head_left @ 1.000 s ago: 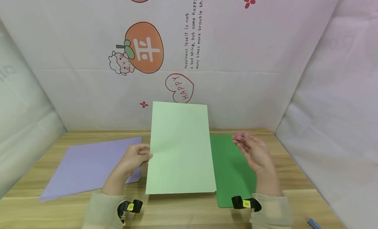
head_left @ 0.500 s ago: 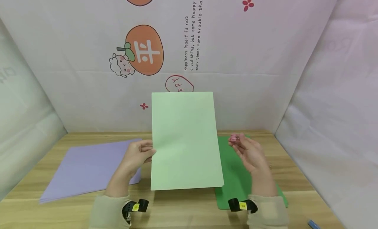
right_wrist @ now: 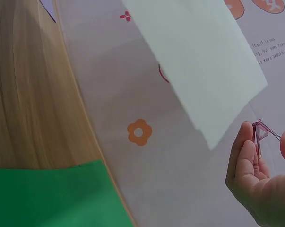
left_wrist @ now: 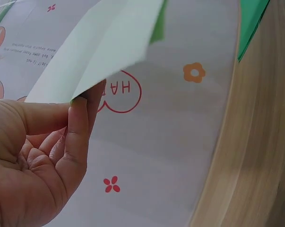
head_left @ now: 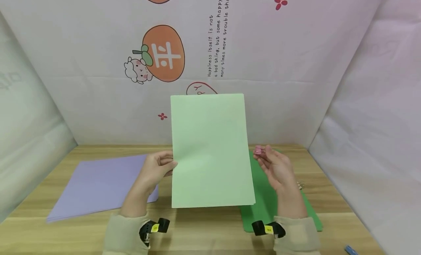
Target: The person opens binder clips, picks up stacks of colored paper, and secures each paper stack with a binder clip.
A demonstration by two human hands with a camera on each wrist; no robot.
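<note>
A pale green stack of paper is held up tilted above the table in the head view. My left hand pinches its left edge between thumb and fingers; the left wrist view shows the thumb and fingertips at that edge. To the right of the paper, my right hand pinches a pink binder clip with thumb and fingers. In the right wrist view the binder clip has its wire handles between thumb and fingers, apart from the paper's corner.
Lilac paper sheets lie at the left of the wooden table. Darker green sheets lie at the right, partly under the right forearm, with a metallic clip at their edge. A blue object sits front right. Printed cloth hangs behind.
My left hand has raised the pale green paper and moved it a little right. The right hand, with the pink binder clip, has shifted left toward the paper.
</note>
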